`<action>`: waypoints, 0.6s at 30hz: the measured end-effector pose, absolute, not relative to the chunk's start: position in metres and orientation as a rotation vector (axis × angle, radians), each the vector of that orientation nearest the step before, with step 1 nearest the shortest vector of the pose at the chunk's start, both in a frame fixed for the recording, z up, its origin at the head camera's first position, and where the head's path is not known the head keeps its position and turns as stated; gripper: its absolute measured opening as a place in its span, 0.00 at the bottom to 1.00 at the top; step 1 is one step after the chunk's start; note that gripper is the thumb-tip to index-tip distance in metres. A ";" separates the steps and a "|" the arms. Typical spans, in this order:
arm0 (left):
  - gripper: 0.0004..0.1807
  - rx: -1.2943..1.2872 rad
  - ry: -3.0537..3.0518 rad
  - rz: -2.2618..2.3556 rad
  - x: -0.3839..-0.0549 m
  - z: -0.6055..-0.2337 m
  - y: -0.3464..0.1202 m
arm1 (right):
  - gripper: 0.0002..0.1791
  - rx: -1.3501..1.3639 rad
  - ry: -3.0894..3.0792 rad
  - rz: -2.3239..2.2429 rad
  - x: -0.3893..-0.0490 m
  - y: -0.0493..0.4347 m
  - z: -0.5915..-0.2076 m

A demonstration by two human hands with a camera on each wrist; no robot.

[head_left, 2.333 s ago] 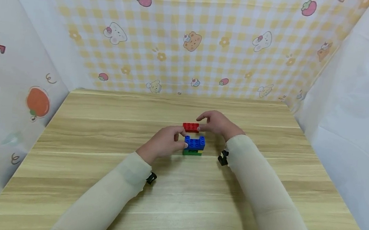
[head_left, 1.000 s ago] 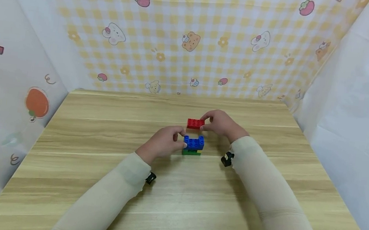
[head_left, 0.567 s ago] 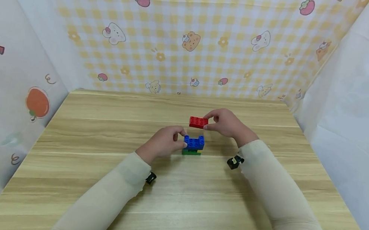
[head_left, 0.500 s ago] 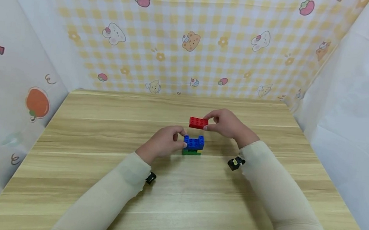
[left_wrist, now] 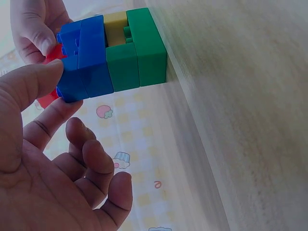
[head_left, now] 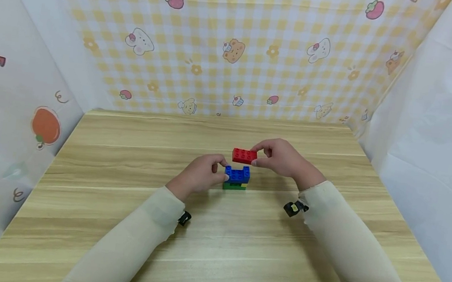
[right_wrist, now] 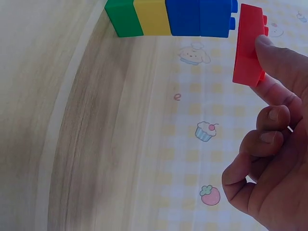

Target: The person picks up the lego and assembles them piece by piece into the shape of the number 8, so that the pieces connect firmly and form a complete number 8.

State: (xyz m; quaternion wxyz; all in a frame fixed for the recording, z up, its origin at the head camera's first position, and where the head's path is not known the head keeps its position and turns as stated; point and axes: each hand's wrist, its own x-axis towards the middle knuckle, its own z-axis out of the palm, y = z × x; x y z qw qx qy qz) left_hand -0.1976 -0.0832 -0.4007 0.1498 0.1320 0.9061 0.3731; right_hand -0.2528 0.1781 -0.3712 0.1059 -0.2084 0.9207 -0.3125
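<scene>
A small tower of toy building bricks stands on the table. At its bottom lies a long green brick (left_wrist: 149, 53), with a small green brick (left_wrist: 123, 67) and a yellow brick (right_wrist: 152, 18) on it. Above these sits a long blue brick (head_left: 238, 178) bearing a small blue brick at each end. My left hand (head_left: 202, 174) pinches the upper left blue brick between thumb and index finger. My right hand (head_left: 281, 158) holds a red brick (head_left: 244, 156) by its right end, thumb and index finger on it. In the right wrist view a narrow gap separates red brick and blue studs.
The wooden table (head_left: 213, 259) meets a yellow checked cloth backdrop (head_left: 220, 34) at its far edge. White cloth walls (head_left: 439, 117) rise on both sides. A black clip-like device (head_left: 295, 208) is on the right wrist, another (head_left: 184, 218) on the left.
The right hand has taken hold of the red brick, lifted it off the table and moved it rightward, most recently lowering it toward the tower. The left hand has stayed put.
</scene>
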 end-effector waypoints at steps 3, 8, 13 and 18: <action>0.15 0.378 2.601 1.070 -0.198 -0.401 -0.083 | 0.18 -0.617 2.711 -0.938 -0.250 0.179 -0.370; 0.15 0.379 2.603 1.078 -0.199 -0.401 -0.084 | 0.17 -0.636 2.702 -0.988 -0.246 0.179 -0.367; 0.14 0.379 2.600 1.090 -0.199 -0.402 -0.085 | 0.17 -0.643 2.693 -1.005 -0.243 0.180 -0.370; 0.15 0.377 2.598 1.097 -0.198 -0.402 -0.085 | 0.17 -0.667 2.689 -1.019 -0.238 0.177 -0.370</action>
